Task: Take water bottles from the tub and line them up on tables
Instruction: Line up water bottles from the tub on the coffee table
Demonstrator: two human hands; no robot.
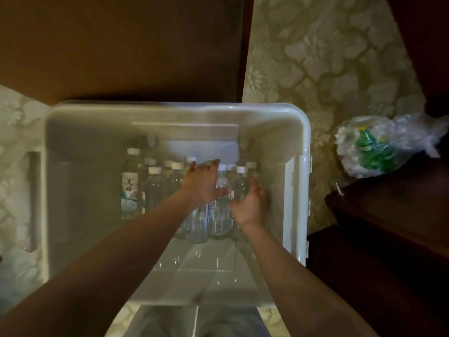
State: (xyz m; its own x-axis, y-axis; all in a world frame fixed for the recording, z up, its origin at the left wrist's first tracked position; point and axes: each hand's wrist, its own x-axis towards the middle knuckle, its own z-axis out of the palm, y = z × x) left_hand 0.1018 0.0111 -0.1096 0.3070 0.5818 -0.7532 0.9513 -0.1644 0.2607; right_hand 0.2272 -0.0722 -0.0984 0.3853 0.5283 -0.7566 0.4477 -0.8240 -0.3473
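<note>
Your right hand [250, 206] was curled round a clear bottle [241, 184], with the fingers wrapped about its body below the white cap. The bottle stood upright inside the tub [305, 132].

Just left of that grip, your left hand [202, 184] reached flat over the other bottles, fingers straight and slightly spread, holding nothing. Through the blur you could not tell whether it touched the next bottle [221, 183] by its thumb.

More capped bottles stood further left of the grip. The farthest was a labelled bottle [129, 188], toward the tub's left wall.

Well to the right of the grip, outside the tub, lay a plastic bag [379, 147] with something green inside. Patterned carpet [328, 57] showed around the tub, and a brown table [121, 45] lay beyond its far rim.
</note>
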